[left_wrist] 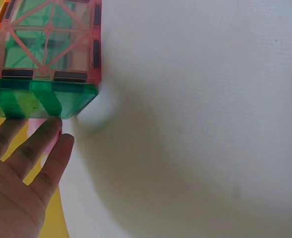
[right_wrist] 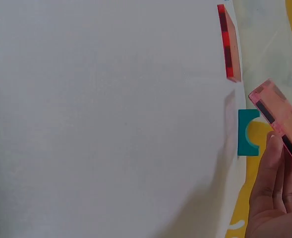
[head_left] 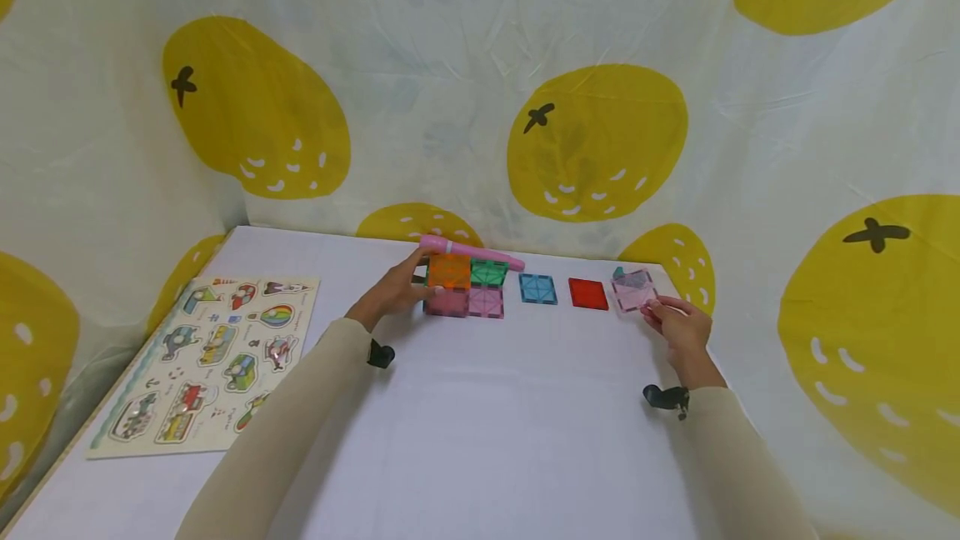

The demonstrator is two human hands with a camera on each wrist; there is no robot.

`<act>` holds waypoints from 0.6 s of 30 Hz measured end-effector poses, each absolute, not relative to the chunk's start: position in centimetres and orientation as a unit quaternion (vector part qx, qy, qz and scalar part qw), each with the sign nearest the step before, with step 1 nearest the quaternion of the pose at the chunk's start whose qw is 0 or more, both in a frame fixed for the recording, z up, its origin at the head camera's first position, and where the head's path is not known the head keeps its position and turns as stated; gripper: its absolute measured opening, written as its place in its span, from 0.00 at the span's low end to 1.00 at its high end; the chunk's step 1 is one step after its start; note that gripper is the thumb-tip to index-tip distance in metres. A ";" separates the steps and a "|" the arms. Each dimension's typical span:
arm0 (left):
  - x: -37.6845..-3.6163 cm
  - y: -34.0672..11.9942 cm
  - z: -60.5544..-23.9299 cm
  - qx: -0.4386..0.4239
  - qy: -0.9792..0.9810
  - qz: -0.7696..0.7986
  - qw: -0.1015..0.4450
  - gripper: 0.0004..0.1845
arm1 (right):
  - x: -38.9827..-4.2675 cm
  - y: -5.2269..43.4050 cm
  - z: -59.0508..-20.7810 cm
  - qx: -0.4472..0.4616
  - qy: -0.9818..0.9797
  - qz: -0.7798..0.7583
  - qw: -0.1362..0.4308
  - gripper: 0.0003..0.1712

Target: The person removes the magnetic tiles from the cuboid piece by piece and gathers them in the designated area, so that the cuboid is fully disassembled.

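A block built of magnetic tiles [head_left: 486, 303], with orange, green and pink squares, stands toward the back of the table. My left hand [head_left: 393, 290] holds it at its left side; in the left wrist view its fingertips touch a green tile [left_wrist: 41, 99] and the thumb lies at the block's edge. At the right, my right hand [head_left: 681, 332] pinches a pink square tile [head_left: 633, 288] by its lower corner, tilted and raised off the table. A blue tile [head_left: 537, 289] and a red tile [head_left: 588, 294] lie between the block and the right hand.
Behind the block lies a pink stick-like object [head_left: 480, 252]. A small teal piece with a curved notch [right_wrist: 246, 133] lies by the table's back edge, near the pink tile. At the left is a picture puzzle board [head_left: 168, 365]. A fruit-print curtain [head_left: 450, 107] hangs behind.
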State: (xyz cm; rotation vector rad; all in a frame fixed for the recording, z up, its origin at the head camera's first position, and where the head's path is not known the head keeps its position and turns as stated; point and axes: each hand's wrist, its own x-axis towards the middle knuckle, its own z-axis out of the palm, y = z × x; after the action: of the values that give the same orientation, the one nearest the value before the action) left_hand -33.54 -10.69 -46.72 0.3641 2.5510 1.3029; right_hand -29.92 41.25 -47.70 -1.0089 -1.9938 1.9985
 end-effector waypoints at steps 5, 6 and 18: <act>-33.5 -10.7 -46.7 0.131 0.875 0.448 0.125 0.46 | -30.7 42.1 -48.3 -0.356 -0.652 0.666 0.074 0.17; -33.5 -10.7 -46.6 0.132 0.875 0.449 0.125 0.46 | -30.9 42.2 -48.5 -0.360 -0.651 0.664 0.076 0.15; -33.4 -10.6 -46.6 0.126 0.875 0.450 0.123 0.47 | -32.5 43.0 -49.9 -0.402 -0.649 0.643 0.063 0.19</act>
State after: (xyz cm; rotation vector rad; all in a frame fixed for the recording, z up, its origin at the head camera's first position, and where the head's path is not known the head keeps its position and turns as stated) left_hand -33.43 -10.63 -46.62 0.3675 2.5540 1.3142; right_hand -32.46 43.01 -49.92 -1.2149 -1.9610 1.9429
